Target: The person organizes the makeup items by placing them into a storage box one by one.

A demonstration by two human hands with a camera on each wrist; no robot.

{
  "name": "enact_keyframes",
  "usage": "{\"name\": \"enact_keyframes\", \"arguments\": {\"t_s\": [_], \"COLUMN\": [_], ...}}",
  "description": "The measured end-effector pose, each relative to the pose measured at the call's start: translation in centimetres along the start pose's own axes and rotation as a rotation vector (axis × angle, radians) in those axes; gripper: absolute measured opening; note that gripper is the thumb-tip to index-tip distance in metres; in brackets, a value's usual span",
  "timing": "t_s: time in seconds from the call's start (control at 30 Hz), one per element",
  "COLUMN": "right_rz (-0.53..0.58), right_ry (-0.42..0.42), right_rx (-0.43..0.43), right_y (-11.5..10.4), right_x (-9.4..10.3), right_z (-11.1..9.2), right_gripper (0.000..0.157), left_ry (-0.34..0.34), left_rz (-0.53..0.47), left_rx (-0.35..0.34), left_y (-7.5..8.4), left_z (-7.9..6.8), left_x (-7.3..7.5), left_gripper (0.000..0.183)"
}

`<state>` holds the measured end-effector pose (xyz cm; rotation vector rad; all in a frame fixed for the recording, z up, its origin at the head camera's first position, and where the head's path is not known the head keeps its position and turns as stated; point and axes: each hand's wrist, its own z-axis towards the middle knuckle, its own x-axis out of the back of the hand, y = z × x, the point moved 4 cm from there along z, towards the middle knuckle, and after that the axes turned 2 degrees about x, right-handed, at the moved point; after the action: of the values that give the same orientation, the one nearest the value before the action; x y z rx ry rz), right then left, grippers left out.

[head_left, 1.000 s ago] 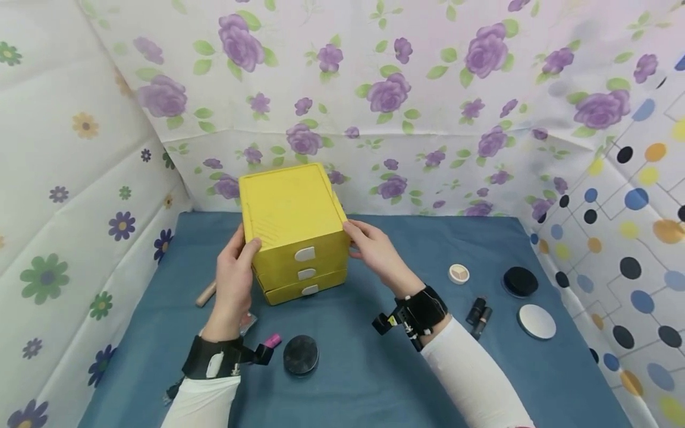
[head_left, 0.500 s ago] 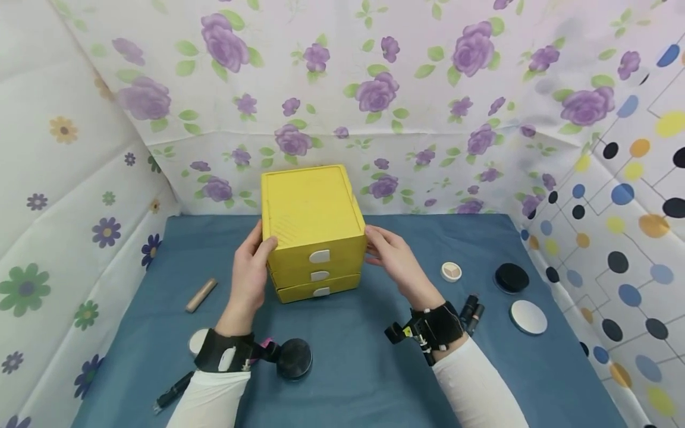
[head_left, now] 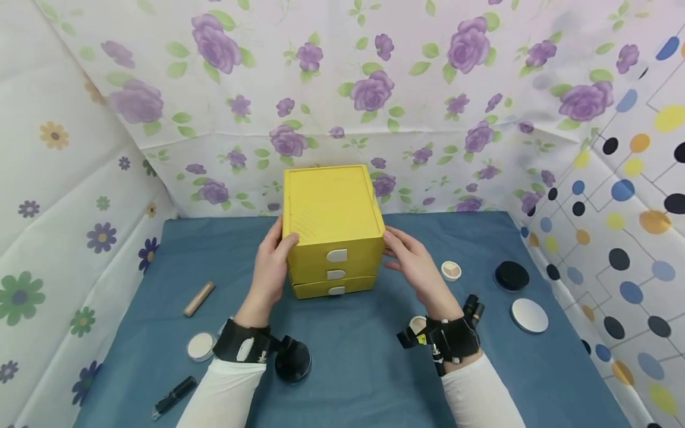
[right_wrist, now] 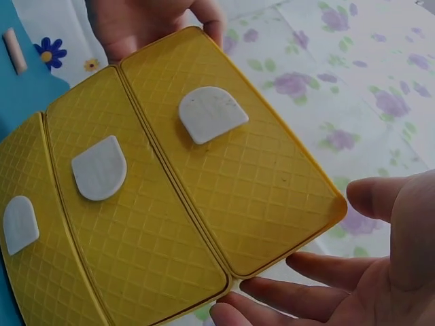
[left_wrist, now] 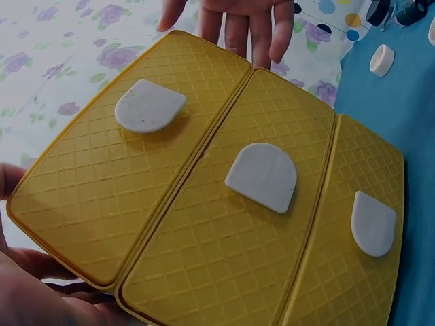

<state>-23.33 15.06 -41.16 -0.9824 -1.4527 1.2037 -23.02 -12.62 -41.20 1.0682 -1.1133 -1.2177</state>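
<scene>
As both hands are on it, we judge the handling of the yellow three-drawer box (head_left: 334, 205) under way, not finished. Taking 12 o'clock as the far edge of the blue cloth (head_left: 342, 386), we log the box upright at 12, front facing 6. Left hand (head_left: 269, 264), at the box's 8 o'clock, grips it: thumb over the top edge, fingers along the side. Right hand (head_left: 417, 264), at the box's 4 o'clock, is spread, fingers fairly straight, thumb touching the front corner; firm hold or light steadying, we can't tell.

Done, as far as we see: all three drawer fronts (left_wrist: 204, 224) look pushed in. Left: we can't tell how much, since the drawer contents are hidden. Loose on the cloth we count a tan stick (head_left: 199, 299) at 9, white-topped compact (head_left: 201, 346) between 8 and 9, black tube (head_left: 174, 396) at 8, black round compact (head_left: 293, 366) between 7 and 8, three-pan palette (head_left: 451, 271) at 2, black round case (head_left: 511, 276) between 2 and 3, white round compact (head_left: 529, 315) at 3. None is in hand.
</scene>
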Motion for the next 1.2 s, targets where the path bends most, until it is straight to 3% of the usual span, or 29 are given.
{"name": "enact_keyframes", "arguments": {"t_s": [0.17,0.33,0.4,0.57,0.7,0.9,1.1,1.2], "right_rz": [0.050,0.076,0.072,0.068,0.073,0.059,0.072,0.072], "right_ry": [0.031,0.080,0.101,0.157,0.189,0.190,0.200,0.248], "right_rx": [-0.002,-0.005,-0.007,-0.012,-0.002,-0.004,0.000,-0.002], "right_y": [0.4,0.7,0.7,0.6,0.6,1.0,1.4,1.6], "right_x": [1.0,2.0,2.4,3.4,3.8,4.1,4.6,4.5], "right_z": [-0.3,-0.5,-0.4,0.0,0.3,0.2,1.0,1.0], "right_gripper": [0.068,0.065,0.066,0.071,0.071,0.067,0.069,0.067], "left_ry": [-0.042,-0.105,-0.128,-0.166,-0.155,-0.139,-0.131,-0.146], "left_rz": [0.083,0.132,0.145,0.178,0.195,0.215,0.210,0.228], "left_rx": [0.020,0.085,0.101,0.090,0.072,0.117,0.121,0.135], "left_y": [0.2,0.5,1.3,1.8,1.3,0.4,0.2,0.1], "left_z": [0.7,1.4,1.6,3.0,3.8,3.7,4.4,4.7], "left_x": [-1.2,-2.2,-2.7,-4.0,-4.6,-5.5,-6.2,-6.1], "left_gripper": [0.061,0.063,0.063,0.063,0.065,0.065,0.066,0.067]}}
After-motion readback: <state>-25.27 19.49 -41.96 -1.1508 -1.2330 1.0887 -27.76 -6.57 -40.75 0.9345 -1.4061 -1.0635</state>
